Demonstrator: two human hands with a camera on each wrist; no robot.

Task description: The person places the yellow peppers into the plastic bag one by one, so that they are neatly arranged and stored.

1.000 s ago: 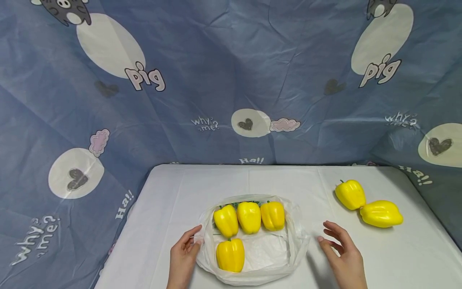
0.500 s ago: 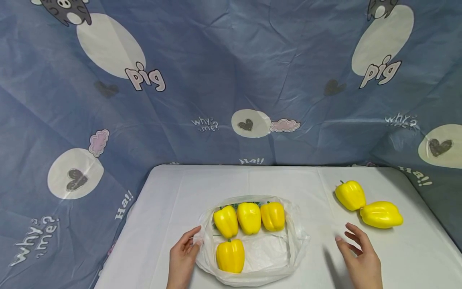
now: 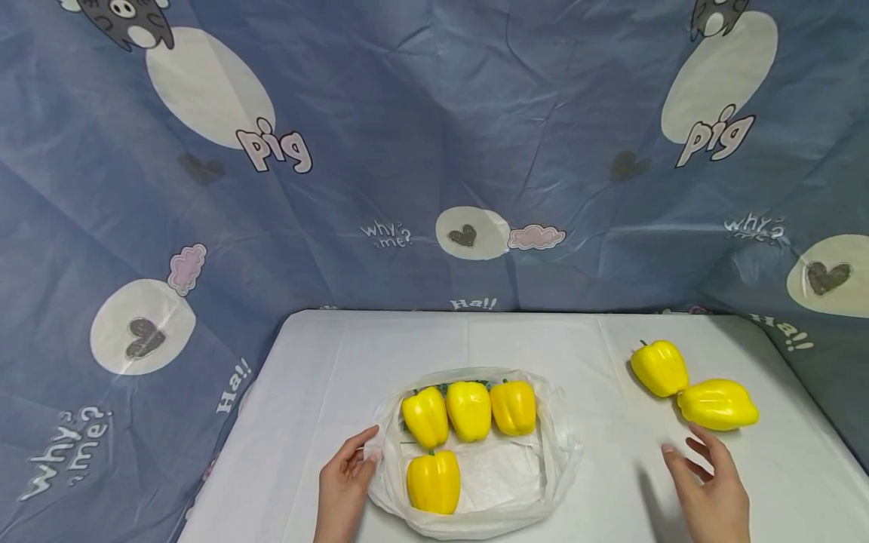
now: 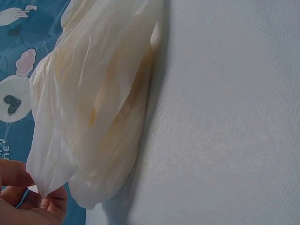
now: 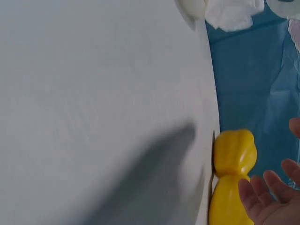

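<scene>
A white plastic bag point(image 3: 489, 520) lies spread open on the table with several yellow bell peppers inside: three in a row at the back, one bell pepper point(image 3: 433, 483) at the front left. My left hand point(image 3: 345, 479) pinches the bag's left edge between thumb and fingers, as the left wrist view also shows with the bag's side point(image 4: 98, 98). My right hand point(image 3: 711, 483) is held above the table, empty, its fingers loosely bent. Just beyond it lie two more peppers, an upright bell pepper point(image 3: 660, 368) and a bell pepper on its side point(image 3: 718, 404), touching each other.
The white-covered table point(image 3: 380, 339) ends at a blue printed cloth point(image 3: 380, 158) hanging behind and at the sides. A shadow point(image 3: 655, 498) of the right hand falls on the table between it and the bag.
My right hand has moved right, away from the bag and toward the two peppers outside it. The left hand, the bag and all the peppers have stayed in place.
</scene>
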